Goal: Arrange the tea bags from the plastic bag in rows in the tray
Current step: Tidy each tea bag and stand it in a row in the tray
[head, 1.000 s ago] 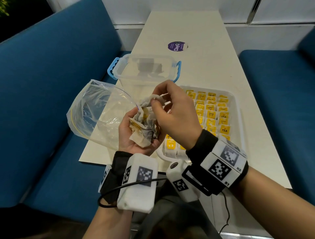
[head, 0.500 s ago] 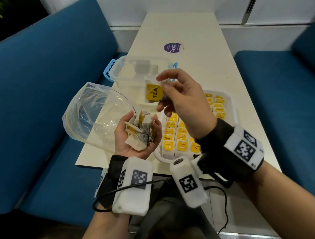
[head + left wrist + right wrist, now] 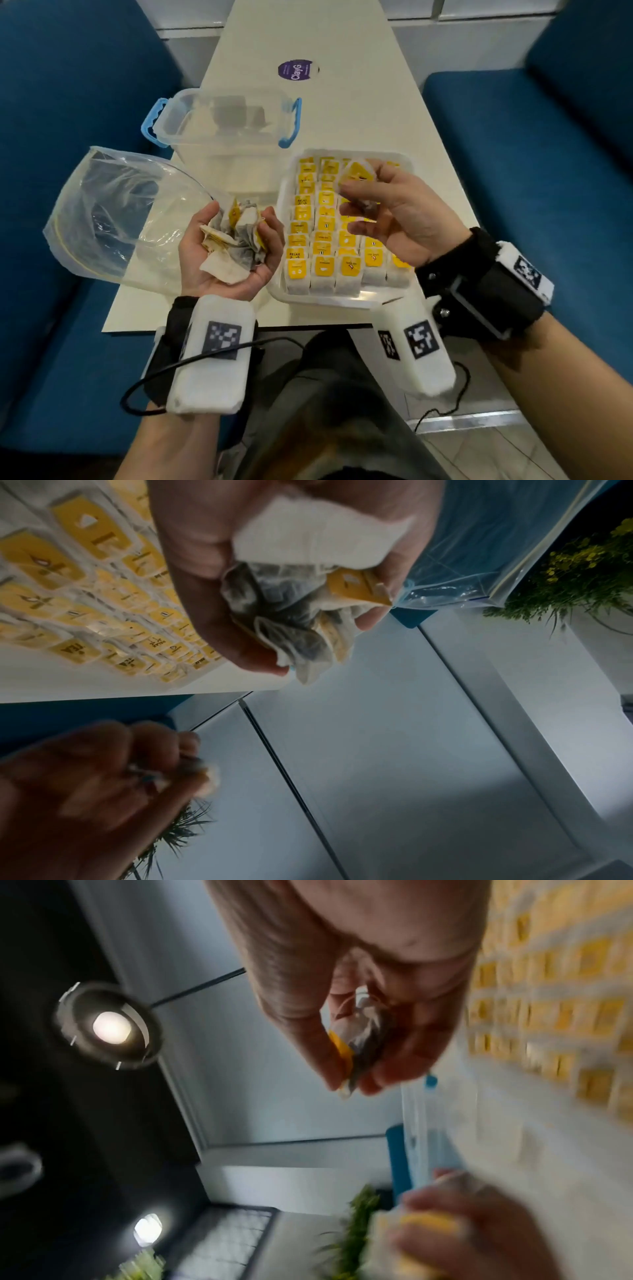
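Head view: tray looks nearly full; right hand pinches one tea bag, left hand cups a remaining clump.

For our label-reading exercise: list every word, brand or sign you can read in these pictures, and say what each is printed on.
"ClayG": on the round purple sticker on the table.
"RELAX": on a yellow tea bag tag in the tray; its smaller print is unreadable.
"TEA": on a yellow tag in the left wrist view.
Square black-and-white code markers: on the wrist devices; no words.
Other tags: symbols or print too small or blurred.
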`<state>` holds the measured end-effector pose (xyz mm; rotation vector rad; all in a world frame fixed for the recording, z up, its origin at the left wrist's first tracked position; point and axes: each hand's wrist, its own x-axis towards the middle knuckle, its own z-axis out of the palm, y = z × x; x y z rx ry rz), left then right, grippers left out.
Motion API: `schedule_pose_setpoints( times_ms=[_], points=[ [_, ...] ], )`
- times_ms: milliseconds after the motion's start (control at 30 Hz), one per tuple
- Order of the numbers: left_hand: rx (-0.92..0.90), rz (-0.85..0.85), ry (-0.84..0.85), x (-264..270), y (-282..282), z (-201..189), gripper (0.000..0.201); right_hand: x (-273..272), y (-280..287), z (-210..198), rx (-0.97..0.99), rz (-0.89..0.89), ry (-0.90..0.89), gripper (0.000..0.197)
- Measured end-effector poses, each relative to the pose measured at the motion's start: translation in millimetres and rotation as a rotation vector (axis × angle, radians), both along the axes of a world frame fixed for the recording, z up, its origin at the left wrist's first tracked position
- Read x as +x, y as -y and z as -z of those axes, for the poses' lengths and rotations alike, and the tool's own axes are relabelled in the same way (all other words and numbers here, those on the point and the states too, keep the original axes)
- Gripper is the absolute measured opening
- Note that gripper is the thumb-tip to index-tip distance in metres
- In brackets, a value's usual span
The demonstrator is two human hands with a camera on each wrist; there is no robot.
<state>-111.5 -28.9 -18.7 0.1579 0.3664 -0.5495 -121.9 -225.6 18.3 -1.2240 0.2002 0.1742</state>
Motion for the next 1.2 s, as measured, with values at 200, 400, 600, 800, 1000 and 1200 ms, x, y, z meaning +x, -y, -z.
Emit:
schedule_pose_setpoints(
  times_ms=[200,400,600,800,1000,1200],
  points=[
    [-0.030,0.039,-0.012,-3,4,5,0.065,-10,22,23,-0.893,-0.019,0.221,0.015],
    [-0.017,0.081,-0.022,-6,9,8,0.059,-11,38,31,-1.065,-0.254,0.203,0.006],
    [0.001,0.116,-0.029,-10,15,13,0.056,-2,47,39,-1.211,-0.434,0.121,0.011],
    [0.012,0.131,-0.048,-10,16,19,0.055,5,49,45,-1.267,-0.451,0.137,0.014],
    [0.003,0.148,-0.048,-12,15,22,0.054,9,46,51,-1.266,-0.538,0.135,0.015],
    [0.050,0.109,-0.064,-14,17,22,0.055,17,35,54,-1.405,-0.684,0.055,0.012]
  ],
)
